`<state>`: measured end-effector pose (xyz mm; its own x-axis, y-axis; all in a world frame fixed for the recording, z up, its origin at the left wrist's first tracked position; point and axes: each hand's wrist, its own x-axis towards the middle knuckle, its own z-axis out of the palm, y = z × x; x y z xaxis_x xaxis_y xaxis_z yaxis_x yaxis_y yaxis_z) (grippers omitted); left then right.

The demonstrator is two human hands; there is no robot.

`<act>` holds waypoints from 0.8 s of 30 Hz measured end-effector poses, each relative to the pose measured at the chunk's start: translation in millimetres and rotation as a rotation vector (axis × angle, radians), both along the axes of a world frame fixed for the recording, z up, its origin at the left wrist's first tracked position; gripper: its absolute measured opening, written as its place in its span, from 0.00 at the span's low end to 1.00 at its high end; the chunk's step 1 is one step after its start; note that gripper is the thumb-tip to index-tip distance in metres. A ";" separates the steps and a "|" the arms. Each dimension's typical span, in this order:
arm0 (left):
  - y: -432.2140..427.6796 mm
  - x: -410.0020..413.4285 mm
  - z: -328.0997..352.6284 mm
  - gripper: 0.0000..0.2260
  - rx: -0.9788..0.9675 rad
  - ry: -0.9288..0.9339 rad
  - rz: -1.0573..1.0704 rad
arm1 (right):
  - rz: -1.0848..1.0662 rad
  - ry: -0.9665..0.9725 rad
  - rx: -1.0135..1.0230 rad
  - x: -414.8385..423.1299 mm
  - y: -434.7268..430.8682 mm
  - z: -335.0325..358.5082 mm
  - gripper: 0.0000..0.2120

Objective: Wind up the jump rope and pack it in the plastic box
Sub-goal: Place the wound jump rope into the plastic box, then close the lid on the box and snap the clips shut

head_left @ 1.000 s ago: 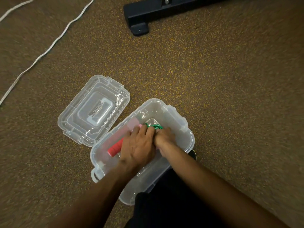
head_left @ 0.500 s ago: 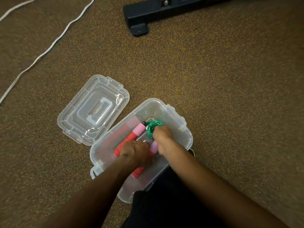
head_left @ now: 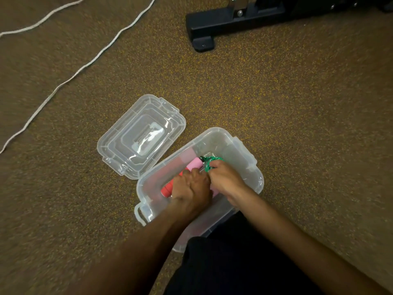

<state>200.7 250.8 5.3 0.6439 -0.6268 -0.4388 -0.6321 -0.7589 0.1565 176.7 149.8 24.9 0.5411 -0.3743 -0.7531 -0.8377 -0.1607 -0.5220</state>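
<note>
Since half a second ago: left hand (head_left: 192, 188) slid forward over the pink-and-red handles (head_left: 187, 173) again, hiding more of them; right hand (head_left: 226, 179) pushed a little deeper, the green rope (head_left: 210, 161) bundle now lower in the plastic box (head_left: 244, 150). Both hands down inside the box, knuckles up, side by side and touching. Left hand curled over the handles — closed around them as far as can be seen, red end poking out to its left, pink end showing just ahead of the fingers. Right hand closed on the wound green rope, a few loops sticking out just beyond its fingertips, close against the pink handle end. Whole jump rope inside the box, toward its middle and far part. Just left of the left hand and a little ahead, touching the box's rim — clear lid (head_left: 141, 136), lying flat on the brown speckled carpet (head_left: 297, 103). Farther ahead of the hands, well apart: black equipment foot (head_left: 202, 30). Far off to the left, white cord (head_left: 89, 62) trailing across the carpet.
</note>
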 end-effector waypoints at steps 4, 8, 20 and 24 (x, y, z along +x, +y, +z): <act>14.6 17.4 52.2 0.16 -0.197 -0.060 0.067 | 0.122 -0.206 0.096 1.0 -19.0 49.3 0.08; 31.2 67.2 96.1 0.10 -0.416 -0.039 0.196 | 0.206 -0.325 0.064 21.3 -44.1 88.0 0.04; 43.7 221.2 19.6 0.15 -0.365 0.084 0.491 | 0.445 -0.214 -0.136 149.3 -69.8 28.3 0.08; 47.0 244.9 -10.9 0.20 -0.213 0.060 0.630 | 0.589 -0.044 -0.078 175.6 -69.0 -11.1 0.11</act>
<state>445.5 297.8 -5.6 0.8938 -0.2160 -0.3929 -0.0640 -0.9288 0.3651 352.2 80.7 13.8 0.7045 -0.0547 -0.7076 -0.5737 -0.6308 -0.5224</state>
